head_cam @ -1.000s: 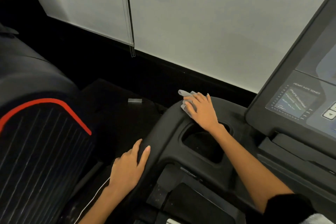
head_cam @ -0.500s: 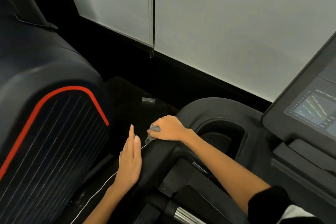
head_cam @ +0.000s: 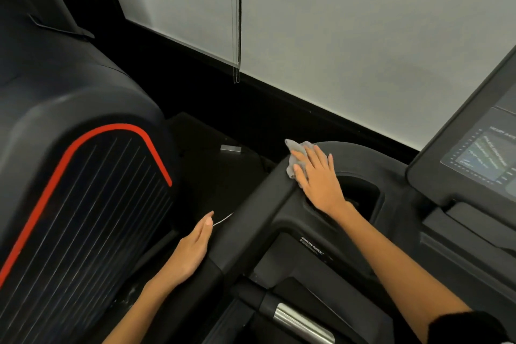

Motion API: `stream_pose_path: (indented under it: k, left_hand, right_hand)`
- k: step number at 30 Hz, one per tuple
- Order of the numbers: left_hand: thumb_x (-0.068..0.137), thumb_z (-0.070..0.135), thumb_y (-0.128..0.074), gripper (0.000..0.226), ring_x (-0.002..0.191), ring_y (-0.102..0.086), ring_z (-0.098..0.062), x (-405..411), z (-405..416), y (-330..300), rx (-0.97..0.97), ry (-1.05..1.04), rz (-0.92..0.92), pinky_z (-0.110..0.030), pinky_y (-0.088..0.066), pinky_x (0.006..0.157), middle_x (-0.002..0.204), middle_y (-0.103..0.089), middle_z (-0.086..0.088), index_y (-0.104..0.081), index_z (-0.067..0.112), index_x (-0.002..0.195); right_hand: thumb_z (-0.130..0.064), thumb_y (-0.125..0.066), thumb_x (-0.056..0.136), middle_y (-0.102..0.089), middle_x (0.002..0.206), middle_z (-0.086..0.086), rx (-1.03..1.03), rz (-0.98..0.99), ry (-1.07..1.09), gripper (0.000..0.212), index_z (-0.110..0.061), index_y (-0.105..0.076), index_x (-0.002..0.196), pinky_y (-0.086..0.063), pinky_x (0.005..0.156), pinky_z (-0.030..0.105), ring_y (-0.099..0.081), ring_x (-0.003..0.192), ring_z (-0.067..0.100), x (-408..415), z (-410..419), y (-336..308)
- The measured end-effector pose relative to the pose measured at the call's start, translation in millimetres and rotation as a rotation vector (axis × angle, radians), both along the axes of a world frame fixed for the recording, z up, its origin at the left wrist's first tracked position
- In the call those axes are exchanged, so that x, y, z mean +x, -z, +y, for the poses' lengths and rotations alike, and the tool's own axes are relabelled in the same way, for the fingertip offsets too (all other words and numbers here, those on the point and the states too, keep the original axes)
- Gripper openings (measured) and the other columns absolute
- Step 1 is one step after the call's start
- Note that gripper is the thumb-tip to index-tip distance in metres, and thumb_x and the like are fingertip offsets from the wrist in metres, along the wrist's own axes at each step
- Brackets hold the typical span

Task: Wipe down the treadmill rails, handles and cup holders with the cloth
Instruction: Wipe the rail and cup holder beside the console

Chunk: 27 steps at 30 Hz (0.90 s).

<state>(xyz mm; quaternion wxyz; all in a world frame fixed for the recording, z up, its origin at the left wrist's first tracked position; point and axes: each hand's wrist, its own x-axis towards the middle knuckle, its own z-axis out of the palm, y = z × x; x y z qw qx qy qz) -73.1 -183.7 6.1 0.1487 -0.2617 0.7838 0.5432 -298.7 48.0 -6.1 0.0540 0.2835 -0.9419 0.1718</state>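
Grey cloth (head_cam: 296,158) on the matte black treadmill rail (head_cam: 259,204); beside it, a black machine shroud (head_cam: 69,176) edged by a red stripe, thin pale lines across its panel.

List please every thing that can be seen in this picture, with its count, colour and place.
cloth: one, grey, on the treadmill's left arm beside the cup holder
cup holder: one, black, recessed in that arm
console: one, dark with a lit chart, right edge
handle bar: one, silver and black, bottom centre
neighbouring machine: one, black with red stripe, left
blind cord: one, thin, hanging at the window
white cable: one, by the left hand
left hand: flat, open, beside the arm
right hand: flat, pressing the cloth
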Motion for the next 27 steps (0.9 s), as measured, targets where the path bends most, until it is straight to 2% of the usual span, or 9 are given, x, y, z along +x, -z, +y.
stream_pose_path:
  k: [2,5,9,12,15,19,21,24,27]
  left_hand:
    - [0.084,0.067,-0.009,0.066,0.138,-0.034,-0.019,2.4,2.7,0.4,0.012,0.011,0.004,-0.035,-0.021,0.113,0.149,-0.039,0.002,-0.021,0.045,0.145]
    - [0.083,0.072,-0.005,0.068,0.138,-0.034,-0.021,0.3,1.0,2.5,0.047,-0.140,0.049,-0.043,-0.022,0.115,0.146,-0.042,-0.001,-0.022,0.047,0.144]
    - [0.083,0.072,-0.003,0.072,0.139,-0.031,-0.025,-2.0,-6.2,-0.9,0.104,-0.321,0.130,-0.049,-0.021,0.115,0.148,-0.039,-0.005,-0.021,0.043,0.146]
    - [0.084,0.069,-0.004,0.073,0.140,-0.030,-0.026,-2.1,-7.9,-12.3,0.094,-0.404,0.221,-0.047,-0.019,0.113,0.147,-0.040,-0.008,-0.024,0.038,0.147]
    - [0.086,0.068,-0.005,0.072,0.138,-0.032,-0.026,-0.8,-7.1,-18.5,0.062,-0.410,0.242,-0.046,-0.020,0.113,0.146,-0.041,-0.007,-0.027,0.036,0.147]
    - [0.086,0.067,-0.011,0.068,0.135,-0.037,-0.023,5.3,-0.3,-16.1,0.048,-0.313,0.218,-0.041,-0.027,0.110,0.146,-0.041,-0.006,-0.029,0.039,0.146]
    - [0.086,0.065,-0.012,0.068,0.137,-0.035,-0.021,9.2,6.3,-14.3,0.013,-0.248,0.217,-0.040,-0.026,0.112,0.149,-0.038,-0.006,-0.026,0.038,0.147]
    - [0.094,0.058,-0.017,0.060,0.139,-0.032,-0.020,12.6,15.1,-11.1,-0.046,-0.167,0.187,-0.035,-0.022,0.113,0.151,-0.034,-0.002,-0.024,0.034,0.148]
    - [0.099,0.051,-0.023,0.051,0.137,-0.034,-0.018,13.3,20.0,-8.9,-0.161,-0.041,0.113,-0.036,-0.026,0.112,0.151,-0.036,0.001,-0.028,0.034,0.147]
  right_hand:
    - [-0.046,-0.015,0.099,-0.026,0.157,0.005,-0.086,-0.020,0.094,0.060,-0.021,-0.030,0.151,-0.011,0.119,0.052,-0.014,0.148,0.028,13.5,-10.0,3.4]
    - [-0.039,-0.023,0.102,-0.043,0.148,0.004,-0.210,-0.003,0.072,0.051,-0.016,-0.047,0.141,-0.020,0.115,0.057,-0.025,0.145,0.030,45.8,-31.7,4.9]
    - [-0.029,-0.047,0.098,-0.062,0.113,-0.007,-0.267,0.045,-0.233,0.021,-0.024,-0.066,0.105,-0.030,0.107,0.044,-0.047,0.119,0.019,105.1,-67.4,-9.6]
    - [-0.040,-0.048,0.094,-0.064,0.088,-0.003,-0.141,0.050,-0.443,0.029,-0.022,-0.071,0.093,-0.030,0.107,0.040,-0.051,0.103,0.018,168.5,-103.2,-10.6]
    - [-0.045,-0.044,0.096,-0.068,0.093,-0.003,-0.082,0.071,-0.575,0.036,-0.020,-0.071,0.098,-0.024,0.113,0.037,-0.054,0.106,0.016,188.3,-108.2,-5.4]
    - [-0.043,-0.041,0.101,-0.057,0.132,-0.002,0.053,0.107,-0.869,0.038,-0.024,-0.059,0.128,-0.015,0.119,0.041,-0.038,0.135,0.017,147.8,-79.6,-11.0]
    - [-0.044,-0.039,0.101,-0.050,0.142,-0.003,0.073,0.112,-0.790,0.042,-0.026,-0.052,0.136,-0.009,0.121,0.043,-0.031,0.141,0.017,121.1,-61.8,-6.8]
    - [-0.041,-0.033,0.102,-0.040,0.151,0.000,0.034,0.138,-0.451,0.046,-0.023,-0.041,0.145,-0.008,0.120,0.049,-0.020,0.146,0.020,101.7,-33.4,6.6]
    - [-0.039,-0.022,0.104,-0.013,0.162,-0.001,-0.166,-0.031,-0.100,0.050,-0.027,-0.020,0.152,0.001,0.121,0.049,0.003,0.150,0.018,128.6,-29.0,18.6]
